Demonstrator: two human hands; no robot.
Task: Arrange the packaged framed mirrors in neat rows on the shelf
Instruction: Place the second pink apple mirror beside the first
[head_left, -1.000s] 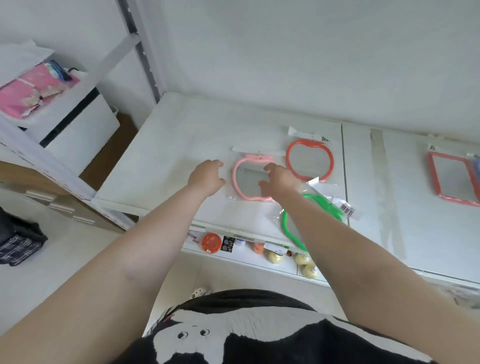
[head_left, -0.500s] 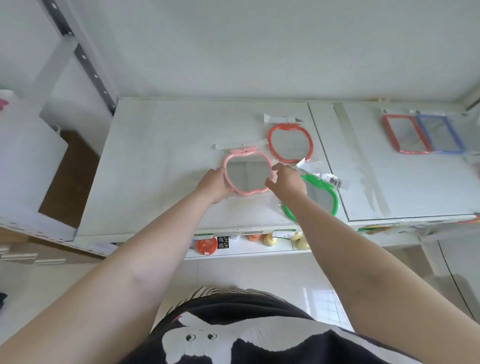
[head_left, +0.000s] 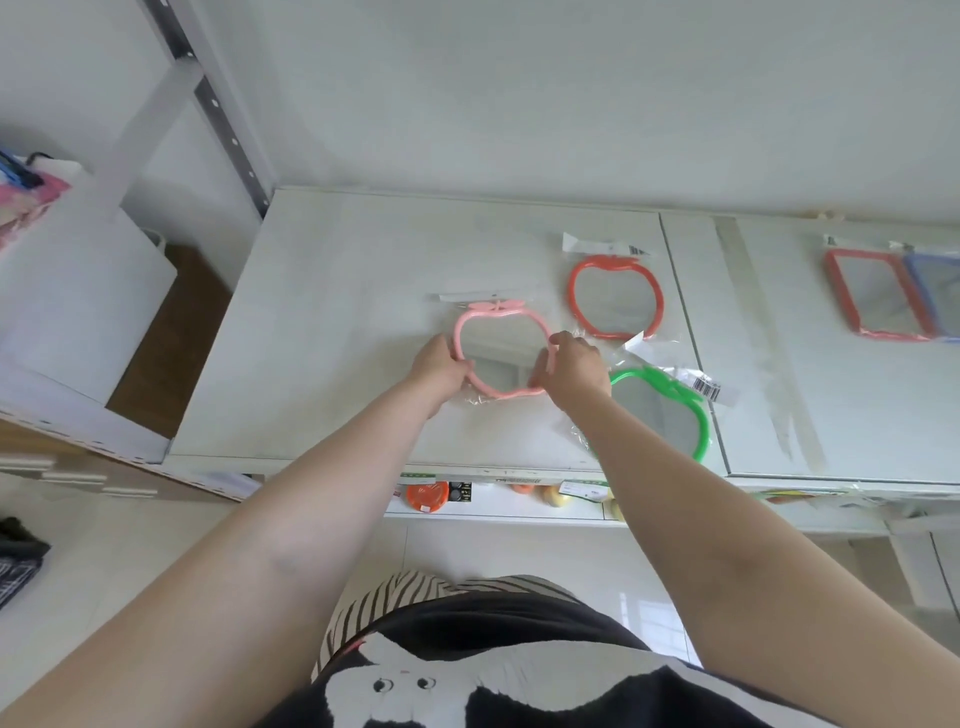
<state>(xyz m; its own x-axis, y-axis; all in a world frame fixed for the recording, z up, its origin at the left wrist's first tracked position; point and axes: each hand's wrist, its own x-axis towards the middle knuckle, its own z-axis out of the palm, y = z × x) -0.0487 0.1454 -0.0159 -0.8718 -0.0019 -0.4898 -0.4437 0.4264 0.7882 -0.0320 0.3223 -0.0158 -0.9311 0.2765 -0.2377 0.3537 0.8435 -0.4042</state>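
White shelf (head_left: 337, 291) held a pink mirror (head_left: 501, 353), left hand (head_left: 441, 364) and right hand (head_left: 576, 364) gripping opposite frame edges; probably light, fragile, its wrapper slippery

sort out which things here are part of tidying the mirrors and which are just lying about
Part of the job:
- pink apple-shaped mirror, held by left hand and right hand
- orange apple-shaped mirror
- green apple-shaped mirror
- red rectangular mirror
- blue-framed mirror
- shelf

Just lying about:
- orange round item on the lower shelf
- pink package, far left
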